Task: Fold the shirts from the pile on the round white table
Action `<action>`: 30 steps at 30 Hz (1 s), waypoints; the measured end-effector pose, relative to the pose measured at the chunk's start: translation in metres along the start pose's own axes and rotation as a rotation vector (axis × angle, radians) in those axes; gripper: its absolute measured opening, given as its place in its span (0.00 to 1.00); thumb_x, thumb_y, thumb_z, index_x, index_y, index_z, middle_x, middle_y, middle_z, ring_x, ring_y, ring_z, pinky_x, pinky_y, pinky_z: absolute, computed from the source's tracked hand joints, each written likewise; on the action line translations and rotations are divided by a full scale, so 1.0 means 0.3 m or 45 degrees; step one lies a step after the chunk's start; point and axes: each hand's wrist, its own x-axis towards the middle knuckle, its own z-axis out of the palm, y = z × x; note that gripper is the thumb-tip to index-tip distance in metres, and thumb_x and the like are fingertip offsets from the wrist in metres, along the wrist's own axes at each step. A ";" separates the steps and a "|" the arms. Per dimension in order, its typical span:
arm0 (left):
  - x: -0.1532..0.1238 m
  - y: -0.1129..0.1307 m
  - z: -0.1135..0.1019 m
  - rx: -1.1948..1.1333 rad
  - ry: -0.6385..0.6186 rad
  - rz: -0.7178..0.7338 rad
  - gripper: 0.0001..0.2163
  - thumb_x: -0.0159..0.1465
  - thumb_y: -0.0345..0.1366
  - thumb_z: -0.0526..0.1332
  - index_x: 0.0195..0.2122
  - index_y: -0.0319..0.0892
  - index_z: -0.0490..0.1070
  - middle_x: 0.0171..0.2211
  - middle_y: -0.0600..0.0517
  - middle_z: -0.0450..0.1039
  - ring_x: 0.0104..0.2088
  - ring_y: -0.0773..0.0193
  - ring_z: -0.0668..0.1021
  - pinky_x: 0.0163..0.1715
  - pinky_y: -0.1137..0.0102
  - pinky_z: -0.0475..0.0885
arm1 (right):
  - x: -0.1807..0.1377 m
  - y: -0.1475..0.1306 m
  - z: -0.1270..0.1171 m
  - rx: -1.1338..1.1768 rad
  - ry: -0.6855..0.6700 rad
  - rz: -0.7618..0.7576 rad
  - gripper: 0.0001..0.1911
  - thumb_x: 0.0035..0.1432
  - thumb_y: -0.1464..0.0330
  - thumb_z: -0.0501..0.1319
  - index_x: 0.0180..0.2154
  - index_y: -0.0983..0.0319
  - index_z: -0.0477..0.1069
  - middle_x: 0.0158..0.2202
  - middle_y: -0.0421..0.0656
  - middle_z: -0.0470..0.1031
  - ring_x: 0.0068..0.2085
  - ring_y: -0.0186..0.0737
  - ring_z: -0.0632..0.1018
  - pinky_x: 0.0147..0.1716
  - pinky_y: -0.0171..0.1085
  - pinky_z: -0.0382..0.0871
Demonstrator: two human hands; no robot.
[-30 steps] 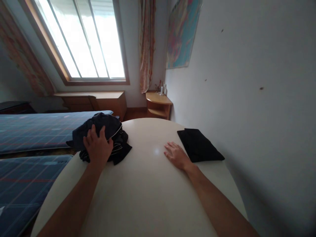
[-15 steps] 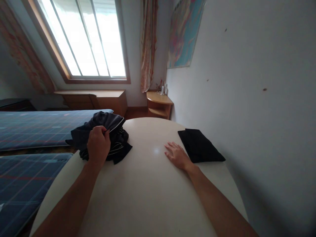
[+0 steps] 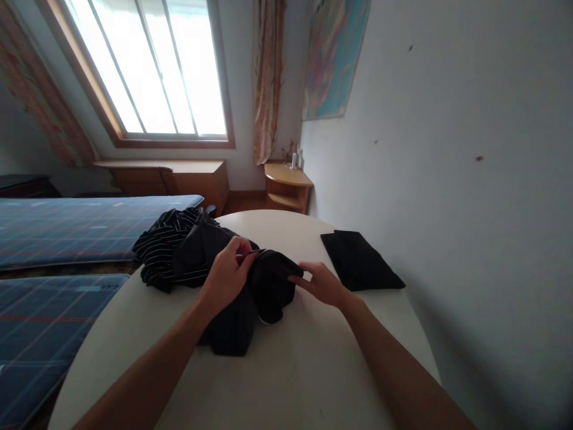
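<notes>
Table [image 3: 277,382] bears garment [image 3: 271,283], seemingly pinched in both grips [image 3: 229,269] [image 3: 324,283].

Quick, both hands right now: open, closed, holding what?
Left hand: closed, pinching the edge of the dark garment.
Right hand: closed, thumb and fingers pinching the same garment's right end.

The garment [image 3: 271,278] is near-black, the bundle [image 3: 159,248] white-striped black.

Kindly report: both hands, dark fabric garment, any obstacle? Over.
Left hand, right hand pinching dark white-edged garment. Garment crumpled on round white table. Black striped cloth heap, left, may obstruct.
</notes>
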 end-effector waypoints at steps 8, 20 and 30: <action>-0.022 -0.047 0.010 0.065 -0.311 -0.091 0.17 0.66 0.45 0.55 0.49 0.41 0.72 0.49 0.44 0.76 0.47 0.55 0.79 0.47 0.61 0.74 | 0.030 -0.013 -0.036 0.755 0.430 0.419 0.29 0.57 0.46 0.61 0.50 0.60 0.70 0.21 0.34 0.68 0.21 0.32 0.67 0.19 0.30 0.58; -0.096 -0.084 0.079 0.704 -0.799 -0.005 0.28 0.59 0.25 0.58 0.62 0.41 0.63 0.54 0.39 0.73 0.55 0.47 0.76 0.53 0.60 0.69 | -0.032 0.035 -0.061 0.853 -0.521 0.311 0.65 0.46 0.64 0.75 0.71 0.58 0.32 0.67 0.54 0.57 0.66 0.48 0.61 0.65 0.48 0.55; -0.047 -0.034 0.016 -0.266 -1.006 -0.118 0.15 0.61 0.33 0.59 0.50 0.40 0.70 0.43 0.46 0.79 0.44 0.57 0.80 0.44 0.68 0.73 | -0.049 0.042 -0.115 0.841 -0.545 0.443 0.43 0.53 0.63 0.71 0.66 0.62 0.56 0.41 0.43 0.76 0.37 0.35 0.76 0.37 0.34 0.71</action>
